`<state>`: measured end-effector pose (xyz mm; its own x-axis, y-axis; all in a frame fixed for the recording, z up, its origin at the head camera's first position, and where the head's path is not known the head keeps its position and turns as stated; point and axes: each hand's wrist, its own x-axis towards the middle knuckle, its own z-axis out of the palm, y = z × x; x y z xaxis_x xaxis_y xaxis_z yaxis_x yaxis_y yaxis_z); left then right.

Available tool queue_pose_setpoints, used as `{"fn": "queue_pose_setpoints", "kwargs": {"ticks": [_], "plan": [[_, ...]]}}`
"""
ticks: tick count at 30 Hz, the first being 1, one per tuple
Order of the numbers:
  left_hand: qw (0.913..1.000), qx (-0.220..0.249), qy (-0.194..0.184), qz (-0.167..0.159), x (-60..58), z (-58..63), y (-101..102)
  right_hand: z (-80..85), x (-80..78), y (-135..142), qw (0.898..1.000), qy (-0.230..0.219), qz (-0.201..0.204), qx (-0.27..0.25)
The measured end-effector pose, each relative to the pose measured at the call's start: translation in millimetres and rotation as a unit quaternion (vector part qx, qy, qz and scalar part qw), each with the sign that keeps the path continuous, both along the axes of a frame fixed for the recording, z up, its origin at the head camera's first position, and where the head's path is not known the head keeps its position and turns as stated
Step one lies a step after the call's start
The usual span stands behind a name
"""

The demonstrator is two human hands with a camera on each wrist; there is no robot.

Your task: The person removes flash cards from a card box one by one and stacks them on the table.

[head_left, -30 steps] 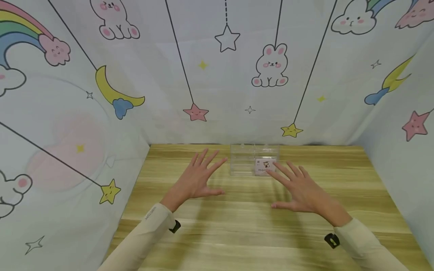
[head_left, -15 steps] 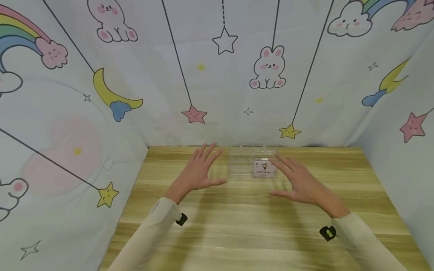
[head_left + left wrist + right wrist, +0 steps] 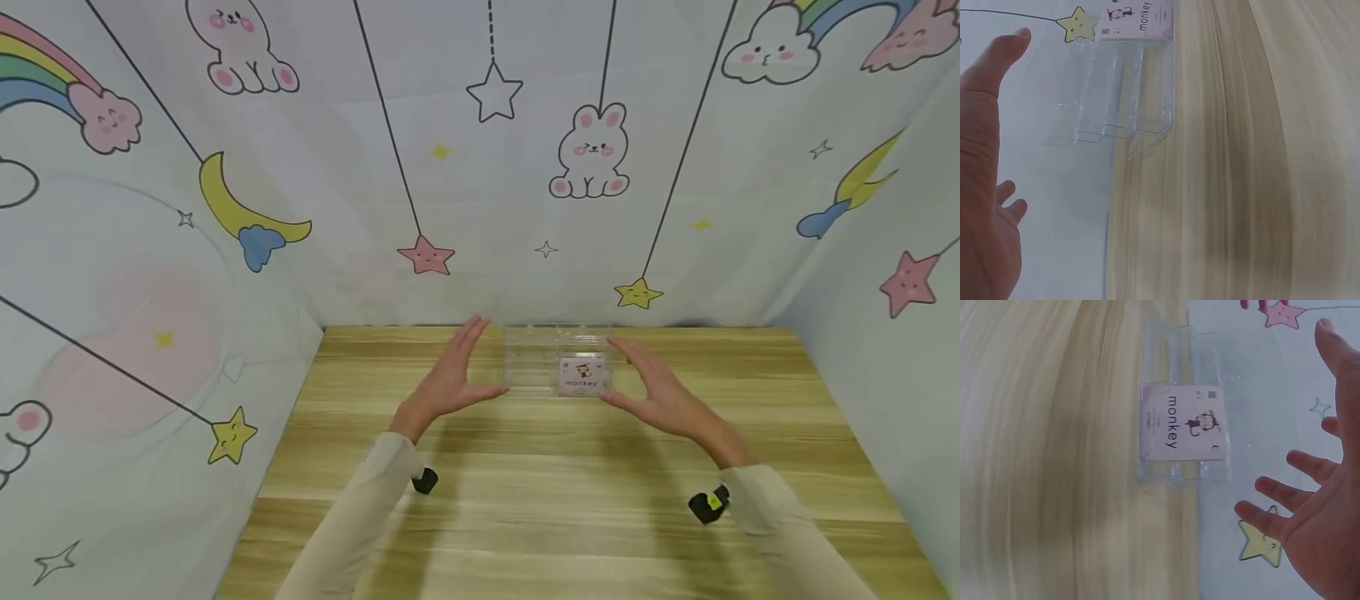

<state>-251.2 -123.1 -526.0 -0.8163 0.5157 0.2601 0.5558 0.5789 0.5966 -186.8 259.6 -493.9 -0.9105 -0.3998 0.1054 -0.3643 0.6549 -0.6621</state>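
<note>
A clear plastic rack [image 3: 530,354] with tiered compartments stands at the back of the table. In its front right compartment leans a pale pink card [image 3: 1185,423] with a monkey picture and the word "monkey". My left hand [image 3: 447,379] is at the rack's left side, fingers straight and thumb spread toward the front corner. On the opposite side, my right hand [image 3: 660,396] has its thumb apart from extended fingers. Both hands are empty and frame the rack from either side. In the wrist views, gaps show between hands and rack; in the head view, the fingertips look close to its edges.
The wood-grain table [image 3: 540,500] meets a white cloth backdrop [image 3: 360,275] printed with stars, rabbits and clouds. The cloth rises behind the rack and along both sides. A small black device [image 3: 425,480] sits at the left wrist, another black device [image 3: 708,504] at the right.
Both hands have moved inward and forward toward the rack's sides, turning so the palms face each other. The fingers, spread wide before, are closer together. The rack and card stay in place.
</note>
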Motion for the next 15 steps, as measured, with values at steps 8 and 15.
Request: {"fn": "queue_pose_setpoints", "kwargs": {"ticks": [8,15], "plan": [[0.9972,0.06,-0.034,0.027,-5.0,-24.1,13.2,-27.8,-7.6,1.7,0.991,-0.044,-0.052,-0.115],[0.9924,0.085,-0.075,0.047,-8.0,-47.7,23.0,-50.4,-10.9,0.1,0.981,-0.068,-0.093,-0.156]]}}
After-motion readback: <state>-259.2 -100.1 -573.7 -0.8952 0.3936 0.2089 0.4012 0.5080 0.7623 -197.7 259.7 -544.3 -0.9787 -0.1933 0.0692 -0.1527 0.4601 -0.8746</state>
